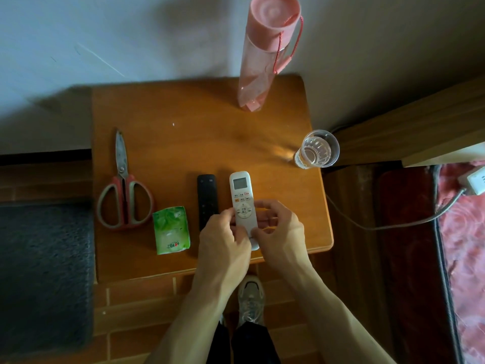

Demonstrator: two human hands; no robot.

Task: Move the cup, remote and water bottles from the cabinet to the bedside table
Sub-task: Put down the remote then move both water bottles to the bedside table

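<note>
Both hands meet over the near right part of the wooden bedside table (pixel 162 106): the left hand (pixel 223 240) and the right hand (pixel 278 227) pinch the lower end of the white remote (pixel 242 195), palms down, forearms converging. Just left lies a black remote (pixel 206 195); nudging it is a risk. Farther right, the clear cup (pixel 319 148) sits at the edge, where a careless knock could tip it off. Farthest stands the pink water bottle (pixel 265 56).

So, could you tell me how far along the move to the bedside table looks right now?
Done, it seems: the pink water bottle and the clear cup already stand on the wooden table. In hand: both the left hand and the right hand are on the white remote, at the table's near edge. Left: releasing it. Only one bottle shows here, so others may remain; the cabinet is out of view.
</note>
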